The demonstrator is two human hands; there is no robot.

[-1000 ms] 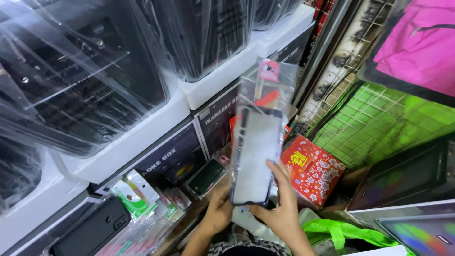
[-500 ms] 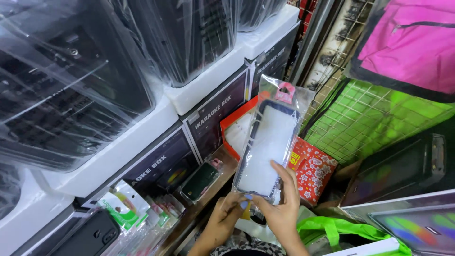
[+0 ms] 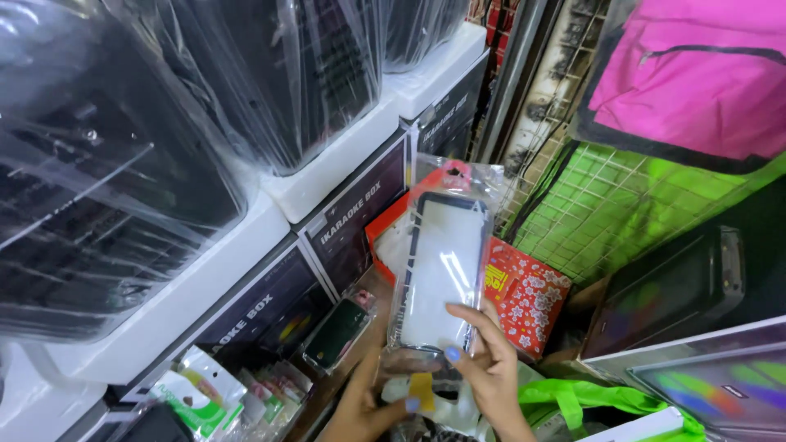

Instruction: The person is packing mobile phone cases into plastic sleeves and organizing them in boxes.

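My right hand (image 3: 491, 372) pinches the bottom edge of a bagged phone case (image 3: 442, 274), upright before the red box (image 3: 524, 299), light, stiff and slippery in plastic, while my left hand (image 3: 368, 405) curls loosely below.

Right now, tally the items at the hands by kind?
Packaged phone case held up by the right hand, clear with dark rim: 1
Dark packaged phone case on the shelf: 1
Red floral box: 1
Green bag: 1
Left hand below: nothing clearly held.
Total: 4
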